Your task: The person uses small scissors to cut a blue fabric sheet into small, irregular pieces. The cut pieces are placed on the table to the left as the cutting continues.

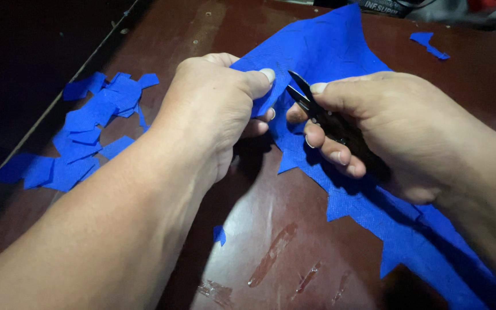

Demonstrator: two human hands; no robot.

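Left hand (213,109) pinches blue fabric sheet (328,51), right hand (386,126) grips black snips (317,109); cut scraps (81,138) piled left, most sheet uncut.

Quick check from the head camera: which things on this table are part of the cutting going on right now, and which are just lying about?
In use:
- blue fabric sheet, pinched by left hand
- black snips, held in right hand

Lying about:
- pile of blue cut pieces
- small blue scrap
- blue offcut
- brown table
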